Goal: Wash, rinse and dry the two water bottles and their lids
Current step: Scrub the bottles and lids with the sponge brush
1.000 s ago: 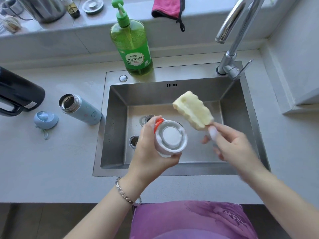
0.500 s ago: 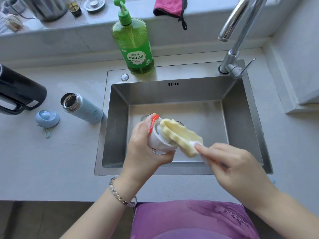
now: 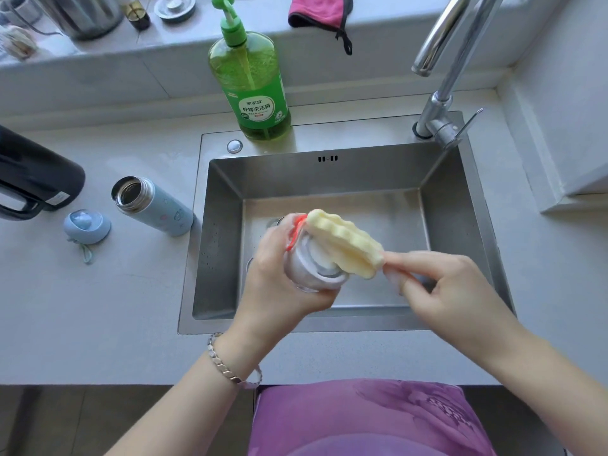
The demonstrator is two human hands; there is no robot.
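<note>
**Left hand wraps white piece, sponge laid on its end**

Curled round a white piece [image 3: 307, 274] with a red strap, the left hand [image 3: 279, 278] holds it over the sink [image 3: 329, 174], round end toward the camera. Whether it is a lid or a bottle seen end-on cannot be told. The right hand [image 3: 454, 291] pinches the near end of a yellow sponge [image 3: 345, 241], whose ribbed body lies across that end face.

A green soap bottle [image 3: 256, 83] stands behind the basin. Left of the sink, 1 blue bottle [image 3: 154, 205] lies on its side, mouth open. Its blue lid [image 3: 86, 225] sits apart, further left.

The white piece looks light and stiff, and probably slick once soapy, so a full wrap round its barrel seems safer than fingertips at the rim. The sponge is soft and would fold under pressure.
</note>
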